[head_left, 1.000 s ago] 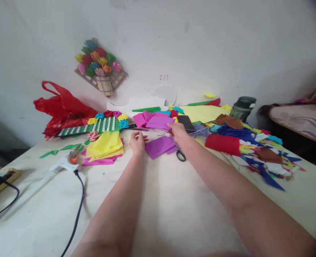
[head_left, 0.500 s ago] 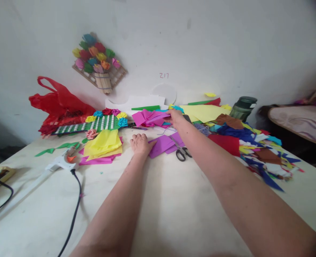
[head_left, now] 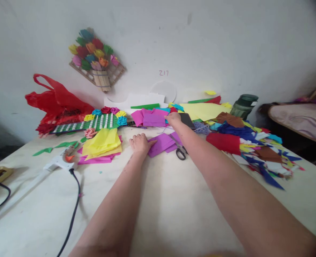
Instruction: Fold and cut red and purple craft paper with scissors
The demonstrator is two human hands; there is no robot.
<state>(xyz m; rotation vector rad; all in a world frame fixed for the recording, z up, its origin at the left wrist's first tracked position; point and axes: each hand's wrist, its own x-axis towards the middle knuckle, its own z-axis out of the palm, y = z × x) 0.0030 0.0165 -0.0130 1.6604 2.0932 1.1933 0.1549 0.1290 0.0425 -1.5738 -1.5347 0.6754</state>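
My left hand (head_left: pixel 139 143) rests on the table, holding nothing, with its thumb stretched out to the left edge of some purple paper pieces (head_left: pixel 160 143). Scissors (head_left: pixel 180 152) lie on the right part of those pieces, partly behind my right forearm. Farther back, my right hand (head_left: pixel 173 118) pinches the right edge of a purple paper sheet (head_left: pixel 154 119), which lies over a pile of magenta paper (head_left: pixel 138 117). The fingertips of this hand are partly hidden.
Yellow paper (head_left: pixel 103 143) and a white glue gun (head_left: pixel 63 160) with a black cord are on the left. Behind them are a green board with paper flowers (head_left: pixel 101 122) and a red bag (head_left: pixel 58 101). Coloured scraps (head_left: pixel 265 153) and a dark green bottle (head_left: pixel 243 107) stand right.
The purple sheet at my right hand has come down flatter over the magenta pile. My right hand has shifted slightly, uncovering more of a dark flat object behind it. My left hand stays put.
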